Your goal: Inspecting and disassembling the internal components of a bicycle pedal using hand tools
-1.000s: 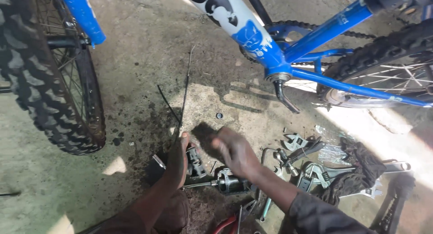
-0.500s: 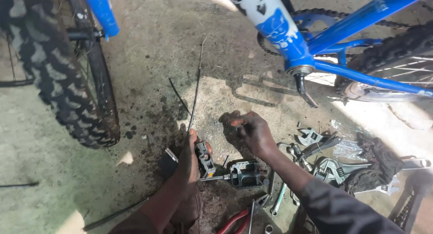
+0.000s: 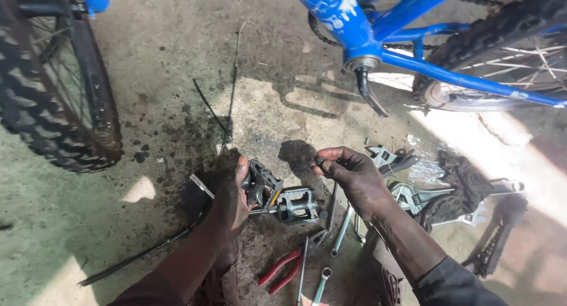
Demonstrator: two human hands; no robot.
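Note:
My left hand point(image 3: 231, 195) grips a grey bicycle pedal point(image 3: 260, 184), held tilted above the oily concrete floor. A second grey pedal point(image 3: 298, 205) lies flat on the floor right beside it. My right hand point(image 3: 349, 174) is raised a little to the right, its fingertips pinched on a small dark part point(image 3: 319, 161) too small to identify. A blue bicycle frame point(image 3: 378, 31) stands behind, with its bare crank arm point(image 3: 369, 92) hanging down.
Red-handled pliers point(image 3: 282, 269), wrenches point(image 3: 344, 229) and spanners point(image 3: 413, 194) lie on the floor near my right arm, with a dark rag point(image 3: 463, 179). A knobby front tyre point(image 3: 56, 99) stands at left, the rear wheel point(image 3: 502, 58) at upper right. A thin cable point(image 3: 142, 254) crosses the floor.
My right hand has drawn back to the right, away from the pedal, pinching a small part. My left hand stays on the pedal. The view has shifted, the bicycle appearing further right.

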